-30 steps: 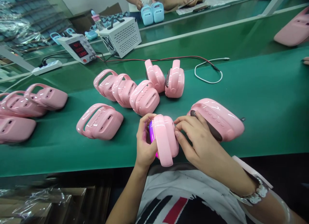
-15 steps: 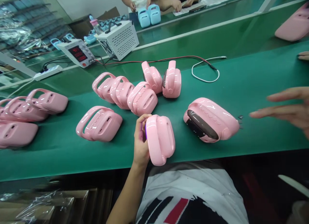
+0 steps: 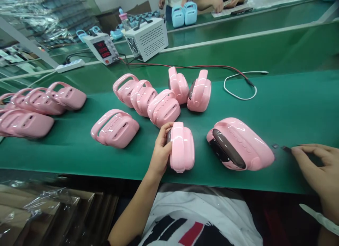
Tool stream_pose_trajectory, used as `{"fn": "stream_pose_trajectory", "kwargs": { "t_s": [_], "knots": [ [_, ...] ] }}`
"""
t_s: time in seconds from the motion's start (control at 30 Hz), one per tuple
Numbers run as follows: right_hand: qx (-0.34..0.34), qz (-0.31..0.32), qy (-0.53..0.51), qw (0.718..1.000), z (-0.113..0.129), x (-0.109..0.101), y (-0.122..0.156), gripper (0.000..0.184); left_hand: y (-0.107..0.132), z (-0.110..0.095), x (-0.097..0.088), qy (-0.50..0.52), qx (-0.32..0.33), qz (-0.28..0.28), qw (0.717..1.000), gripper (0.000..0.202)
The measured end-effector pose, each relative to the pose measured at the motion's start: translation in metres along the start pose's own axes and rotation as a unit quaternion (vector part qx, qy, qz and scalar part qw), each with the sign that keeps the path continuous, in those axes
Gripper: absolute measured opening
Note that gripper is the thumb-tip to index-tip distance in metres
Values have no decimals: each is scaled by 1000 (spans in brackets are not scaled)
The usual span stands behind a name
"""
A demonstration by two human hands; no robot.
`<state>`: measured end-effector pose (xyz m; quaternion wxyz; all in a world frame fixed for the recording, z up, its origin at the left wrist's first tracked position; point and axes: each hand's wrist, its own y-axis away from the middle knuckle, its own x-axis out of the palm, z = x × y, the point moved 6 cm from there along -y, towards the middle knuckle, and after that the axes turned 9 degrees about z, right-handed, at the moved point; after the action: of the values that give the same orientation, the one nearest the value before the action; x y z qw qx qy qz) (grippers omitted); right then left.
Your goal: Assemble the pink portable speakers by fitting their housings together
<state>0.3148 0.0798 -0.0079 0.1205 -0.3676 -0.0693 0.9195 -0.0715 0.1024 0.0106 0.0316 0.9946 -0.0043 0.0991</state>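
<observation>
"What's in your grip?"

"My left hand [image 3: 161, 149] clasps a pink speaker [image 3: 182, 147] from its dark-fronted side, near the close edge of the table [image 3: 296, 112]."

"And the right?"

"My right hand [image 3: 316, 165] has its fingertips at a small dark piece [image 3: 286, 149], with a chip [image 3: 275, 146] just beside it. It's too blurred to tell whether I'm pinching the piece or only touching it."

"How do you do this well?"

"I'd judge a light pinch on the end best, clear of the chip. The left should stay firm so the speaker can't roll. A second speaker [image 3: 250, 142] lies between my hands, so any reach across should go around it."
</observation>
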Motion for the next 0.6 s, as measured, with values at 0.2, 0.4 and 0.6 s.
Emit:
{"fn": "stream_pose_trajectory", "kwargs": {
  "t_s": [0.2,0.4,0.6],
  "knots": [
    [65,-98,-108,987,52,7,15,7,-2,-9,1,5,-25,-4,1000,42],
    [-112,205,-380,895,110,60,1,51,-6,-13,-2,-14,-21,-14,1000,42],
    [-136,90,-172,972,138,78,20,59,-5,-14,-2,-43,-8,-15,999,39]
  ]
}}
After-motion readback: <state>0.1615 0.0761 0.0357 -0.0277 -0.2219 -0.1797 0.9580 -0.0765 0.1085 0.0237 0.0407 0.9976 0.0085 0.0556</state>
